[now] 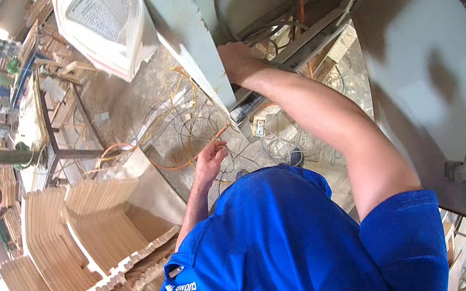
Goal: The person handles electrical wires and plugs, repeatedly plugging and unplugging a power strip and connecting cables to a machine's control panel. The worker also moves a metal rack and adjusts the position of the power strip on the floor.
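Note:
My left hand (pixel 209 159) is low beside the cabinet's bottom corner, its fingers closed at a thin orange cable (pixel 180 164) that curves across the floor and rises past the fingertips. My right arm reaches across into the open grey metal cabinet (pixel 184 13). There my right hand (pixel 238 61) is near the inner edge of the cabinet's side wall, close to dark cables (pixel 282 26). Its fingers are bent away and mostly hidden, so what they touch does not show. A dark metal rail (pixel 314 33) runs along the cabinet's lower opening, beneath my right forearm.
The cabinet door (pixel 435 98) stands swung out at right. A plastic sleeve with papers (pixel 99 8) hangs on the cabinet's outside. Tangled wires (pixel 187 129) lie on the concrete floor. Stacked curved wooden pieces (pixel 97 215) stand at lower left, with a metal-framed table (pixel 70 150) and machines beyond.

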Motion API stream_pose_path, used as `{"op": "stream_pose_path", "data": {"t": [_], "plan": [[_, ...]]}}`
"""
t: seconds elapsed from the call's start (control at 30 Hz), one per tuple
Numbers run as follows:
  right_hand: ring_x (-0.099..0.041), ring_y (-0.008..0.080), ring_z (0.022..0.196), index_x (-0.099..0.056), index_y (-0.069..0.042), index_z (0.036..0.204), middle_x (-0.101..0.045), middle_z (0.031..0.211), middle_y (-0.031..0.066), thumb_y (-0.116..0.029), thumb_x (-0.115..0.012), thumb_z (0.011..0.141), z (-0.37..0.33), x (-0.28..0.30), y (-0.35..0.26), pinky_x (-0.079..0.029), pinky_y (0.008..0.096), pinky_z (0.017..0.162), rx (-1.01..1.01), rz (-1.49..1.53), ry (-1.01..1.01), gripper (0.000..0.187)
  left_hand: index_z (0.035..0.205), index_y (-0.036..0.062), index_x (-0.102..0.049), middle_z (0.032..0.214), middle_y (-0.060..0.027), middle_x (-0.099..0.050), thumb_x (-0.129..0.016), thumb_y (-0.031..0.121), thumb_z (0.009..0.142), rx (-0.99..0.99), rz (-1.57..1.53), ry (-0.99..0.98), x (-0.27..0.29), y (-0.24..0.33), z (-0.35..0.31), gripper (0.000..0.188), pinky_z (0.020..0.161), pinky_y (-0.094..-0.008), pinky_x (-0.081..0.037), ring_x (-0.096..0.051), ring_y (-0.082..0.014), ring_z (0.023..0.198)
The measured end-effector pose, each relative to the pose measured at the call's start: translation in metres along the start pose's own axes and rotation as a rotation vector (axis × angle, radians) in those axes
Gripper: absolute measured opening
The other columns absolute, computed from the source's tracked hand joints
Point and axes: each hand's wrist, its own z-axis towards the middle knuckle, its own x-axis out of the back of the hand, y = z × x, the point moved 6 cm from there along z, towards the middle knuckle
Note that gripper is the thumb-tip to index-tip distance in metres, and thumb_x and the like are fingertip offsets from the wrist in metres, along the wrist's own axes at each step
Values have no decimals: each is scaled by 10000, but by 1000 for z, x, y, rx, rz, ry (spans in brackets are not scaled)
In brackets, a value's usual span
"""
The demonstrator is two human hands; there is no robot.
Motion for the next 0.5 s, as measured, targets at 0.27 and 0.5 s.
{"op": "stream_pose_path", "data": {"t": [0.27, 0.5], "plan": [[-743, 309, 1011, -799, -109, 1010, -767, 1045, 141, -232, -637, 881, 12, -26, 3, -605, 436, 805, -160, 172, -18, 240, 1224, -54, -631, 1025, -85, -697, -665, 145, 954, -18, -65, -35, 0, 5, 18, 337, 857, -299, -504, -638, -151, 937], [-749, 342, 949, -801, -107, 981, -764, 990, 165, -253, -641, 863, 26, -24, 8, -604, 451, 779, -85, 67, 75, 247, 1204, -12, -627, 1037, -63, -695, -655, 162, 976, -68, -128, 3, 14, -7, 11, 289, 837, -291, -519, -653, -144, 917]]}}
